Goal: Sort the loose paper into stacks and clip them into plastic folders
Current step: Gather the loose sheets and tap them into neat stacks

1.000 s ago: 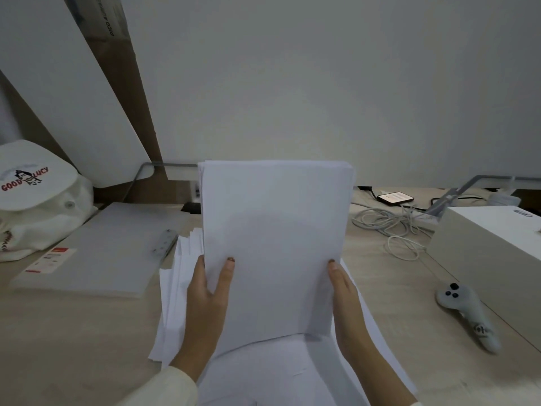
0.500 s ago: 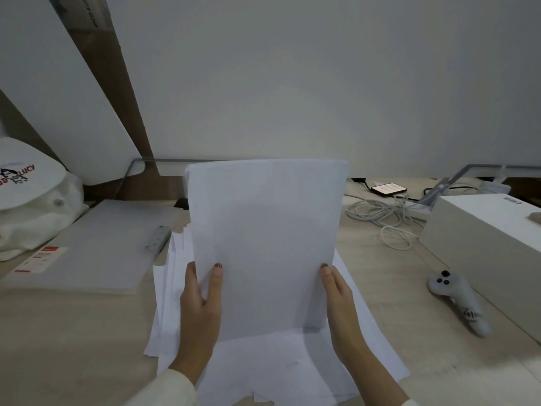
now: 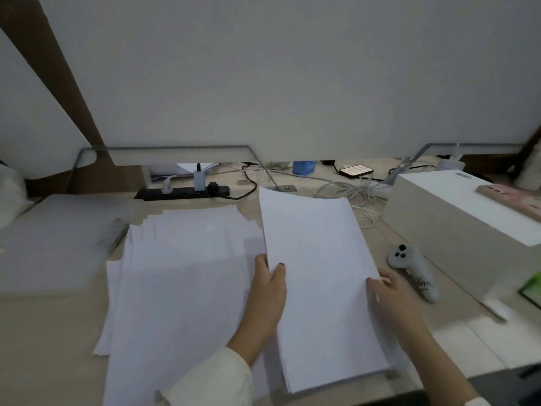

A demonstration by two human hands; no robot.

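Hands: left hand (image 3: 268, 294) and right hand (image 3: 395, 298) each grasp a side edge of squared paper stack (image 3: 319, 273), thumbs on top. Loose sheets (image 3: 181, 273) spread just left. Plastic folder (image 3: 58, 238) farther left. Power strip (image 3: 181, 193) behind.

The left grip (image 3: 268, 291) pinches the paper stack (image 3: 316, 259) at its left edge, thumb on top, fingers tucked under; a pale sleeve (image 3: 210, 379) covers that forearm. The right grip (image 3: 392, 297) pinches the opposite edge, thumb tip on top, forearm bare. Both forearms angle inward.
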